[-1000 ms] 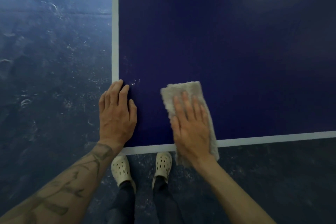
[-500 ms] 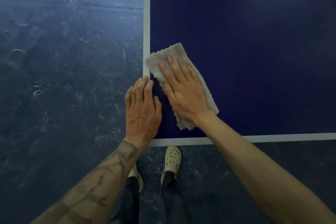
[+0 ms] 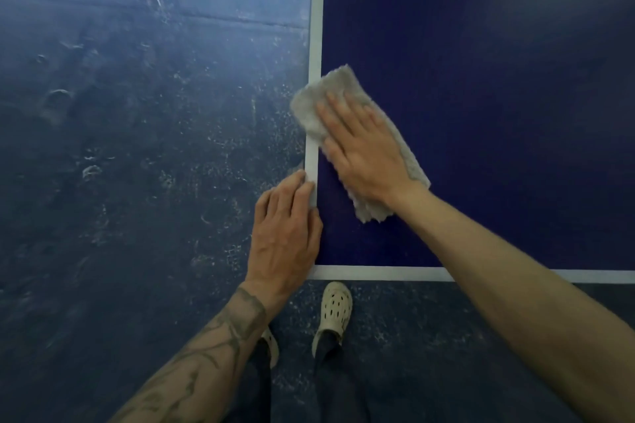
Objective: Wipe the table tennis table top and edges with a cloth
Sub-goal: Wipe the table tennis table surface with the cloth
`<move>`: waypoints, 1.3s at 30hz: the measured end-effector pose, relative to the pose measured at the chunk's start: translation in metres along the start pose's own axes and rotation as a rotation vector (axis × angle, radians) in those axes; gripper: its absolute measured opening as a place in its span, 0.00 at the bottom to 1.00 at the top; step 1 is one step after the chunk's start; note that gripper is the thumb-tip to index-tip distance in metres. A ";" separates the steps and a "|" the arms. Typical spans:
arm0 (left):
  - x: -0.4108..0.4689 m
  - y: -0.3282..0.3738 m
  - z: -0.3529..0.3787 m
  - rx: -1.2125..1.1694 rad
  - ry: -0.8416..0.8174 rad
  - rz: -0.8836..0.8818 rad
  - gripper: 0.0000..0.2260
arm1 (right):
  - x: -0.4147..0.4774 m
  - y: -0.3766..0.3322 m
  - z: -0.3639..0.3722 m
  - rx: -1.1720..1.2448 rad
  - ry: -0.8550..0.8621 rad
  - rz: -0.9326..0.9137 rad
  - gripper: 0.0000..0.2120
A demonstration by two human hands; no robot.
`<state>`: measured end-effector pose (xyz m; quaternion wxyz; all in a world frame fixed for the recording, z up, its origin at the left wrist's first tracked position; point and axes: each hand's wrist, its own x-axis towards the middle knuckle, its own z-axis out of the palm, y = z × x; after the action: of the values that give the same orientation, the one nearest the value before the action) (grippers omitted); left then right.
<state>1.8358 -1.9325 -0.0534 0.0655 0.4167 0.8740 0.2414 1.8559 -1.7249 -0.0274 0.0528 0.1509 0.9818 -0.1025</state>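
Scene: A person stands at the near-left corner of a dark-blue table, seen from above. Their pale shoes are on the scuffed floor below.
Cloth: A grey, nubbly cloth lies flat on the table top near that corner. Its far-left end laps over the white side line and just past the table's left edge.
Right hand: The right hand lies palm down on the cloth, its fingers straight and slightly spread, pressing the cloth to the surface. Nothing is pinched.
Left hand: The left hand rests on the left edge, just on the near side of the cloth. Its fingers lie close together over the white side line and hold nothing. Whether the tips bend over the rim cannot be told.
Step in hand: This looks like a wiping pass along the left border of the top. The edge itself probably comes next.
Handling: The cloth looks light, soft and limp. It should follow the palm only under steady downward pressure, and would likely bunch if pushed from one corner. For the edge, the best hold is probably the overhanging end, wrapped round the rim between thumb and fingers.
Risk: The overhanging end could slide off to the floor if the palm lifts.
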 end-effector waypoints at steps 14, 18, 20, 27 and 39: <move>-0.023 -0.011 -0.013 -0.127 -0.042 -0.187 0.14 | -0.082 -0.066 0.038 0.044 0.066 -0.010 0.29; -0.034 -0.007 -0.020 -0.218 -0.102 -0.197 0.07 | -0.113 -0.086 0.047 0.080 0.112 0.051 0.28; -0.040 -0.003 -0.022 -0.304 -0.133 -0.224 0.06 | -0.125 -0.094 0.050 0.068 0.127 0.070 0.28; -0.071 0.008 -0.022 -0.617 -0.182 -0.370 0.06 | -0.158 -0.130 0.061 0.232 0.328 0.252 0.23; -0.082 0.015 -0.025 -0.521 -0.090 -0.318 0.12 | -0.207 -0.056 0.042 0.254 0.368 0.648 0.23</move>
<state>1.8915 -1.9958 -0.0317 0.2456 0.2541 0.8332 0.4253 2.0384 -1.8460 -0.0301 -0.1134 0.4743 0.8558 -0.1727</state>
